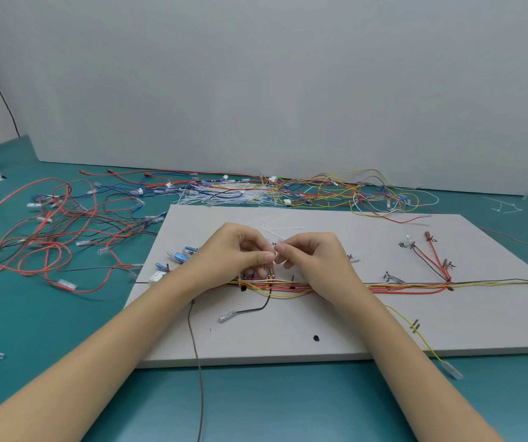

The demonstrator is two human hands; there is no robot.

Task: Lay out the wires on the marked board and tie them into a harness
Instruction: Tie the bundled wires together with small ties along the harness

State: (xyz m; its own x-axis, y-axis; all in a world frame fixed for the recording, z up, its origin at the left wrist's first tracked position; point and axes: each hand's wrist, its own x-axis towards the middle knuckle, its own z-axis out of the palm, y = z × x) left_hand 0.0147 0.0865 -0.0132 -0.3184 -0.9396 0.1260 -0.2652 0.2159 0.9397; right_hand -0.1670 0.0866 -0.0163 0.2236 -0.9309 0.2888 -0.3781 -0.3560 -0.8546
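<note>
1. Left hand [235, 250]: fingers curled, thumb and forefinger pinching a thin white cable tie [276, 257] above the middle of the board
2. Right hand [312, 255]: fingers curled, fingertips pinching the same cable tie from the right; the two hands meet tip to tip
3. Wire bundle [384, 285]: red, yellow and black wires run left to right across the middle of the white board [336, 339], passing directly below both hands; a few wires rise from it toward the pinch
4. Branches: a red and black fan [430, 258] splits off toward the far right; a black lead with a clear terminal [243, 311] curls toward the near side; a yellow lead [422, 341] runs off the near right edge
5. Blue terminals [181, 257] lie at the board's left edge, just beside the left hand
6. Spare white ties [275, 226] lie on the board beyond the hands
7. Loose red and black wires [49, 231] are heaped on the green table [272, 406] at left; a mixed heap [336, 189] lies along the far wall
</note>
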